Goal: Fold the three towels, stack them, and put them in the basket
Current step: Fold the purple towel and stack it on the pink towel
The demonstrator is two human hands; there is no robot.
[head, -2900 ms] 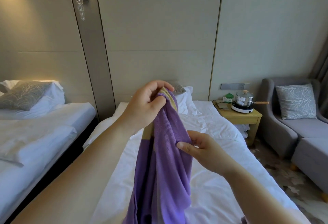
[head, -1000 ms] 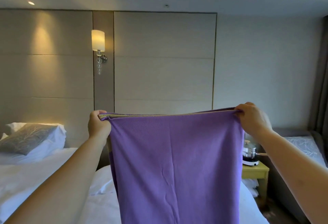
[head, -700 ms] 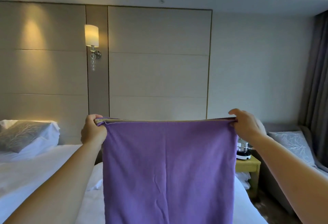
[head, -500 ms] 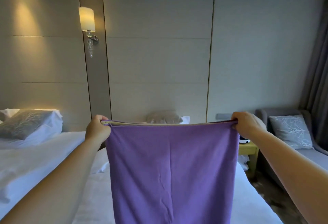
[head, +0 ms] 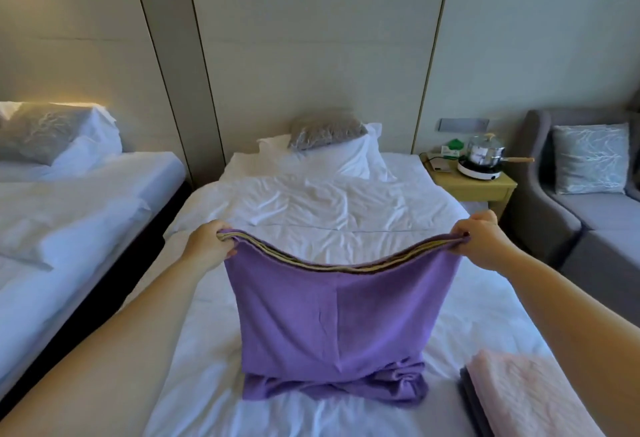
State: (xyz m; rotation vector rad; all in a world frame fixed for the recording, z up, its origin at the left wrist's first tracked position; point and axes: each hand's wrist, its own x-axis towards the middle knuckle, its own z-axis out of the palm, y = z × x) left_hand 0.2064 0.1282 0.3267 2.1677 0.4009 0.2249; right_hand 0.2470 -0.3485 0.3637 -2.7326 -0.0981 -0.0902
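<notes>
A purple towel (head: 332, 318) with a tan band along its top edge hangs doubled between my hands over the white bed (head: 311, 208). My left hand (head: 207, 240) grips its top left corner and my right hand (head: 479, 237) grips its top right corner. The top edge sags between them. The towel's bottom end lies bunched on the sheet. At the lower right, a folded pink towel (head: 530, 398) lies on top of a folded grey towel (head: 467, 398). No basket is in view.
A second bed (head: 69, 214) stands to the left across a dark gap. Pillows (head: 329, 145) lie at the head of my bed. A yellow bedside table (head: 474, 183) carries a pot on a hotplate (head: 483, 156). A grey sofa (head: 588, 208) is at the right.
The towel, first bunched in my hands, was spread wide and held high. Now my hands have lowered it, its top edge sags and its bottom end rests on the bed. The view tilted down.
</notes>
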